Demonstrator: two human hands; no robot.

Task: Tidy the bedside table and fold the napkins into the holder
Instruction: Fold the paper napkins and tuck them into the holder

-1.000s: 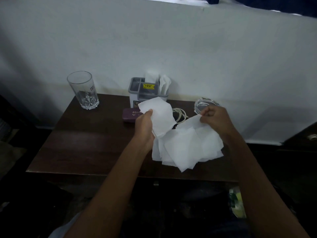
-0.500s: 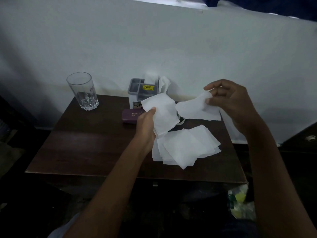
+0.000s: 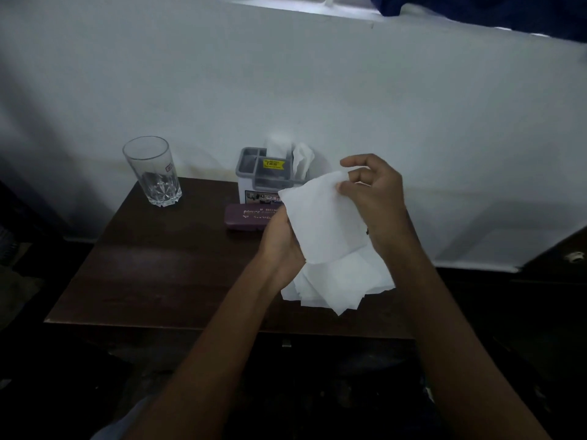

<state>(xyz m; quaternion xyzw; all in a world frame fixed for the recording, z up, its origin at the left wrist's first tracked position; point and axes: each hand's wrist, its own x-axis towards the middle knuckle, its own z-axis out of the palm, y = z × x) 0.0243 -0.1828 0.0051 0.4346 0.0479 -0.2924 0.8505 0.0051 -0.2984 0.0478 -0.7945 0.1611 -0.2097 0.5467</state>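
Head view: the left hand [image 3: 281, 241] grips a napkin [image 3: 324, 223] low, the right hand [image 3: 379, 198] pinches its top corner. I'd match corners squarely and crease firmly before the holder [image 3: 251, 185]

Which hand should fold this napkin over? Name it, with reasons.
Probably the right hand: it pinches the napkin by its top corner, while the left hand grips the lower edge, anchoring it.

matt paper napkin [image 3: 324, 223], glossy wood table [image 3: 165, 265], clear glass tumbler [image 3: 152, 171]
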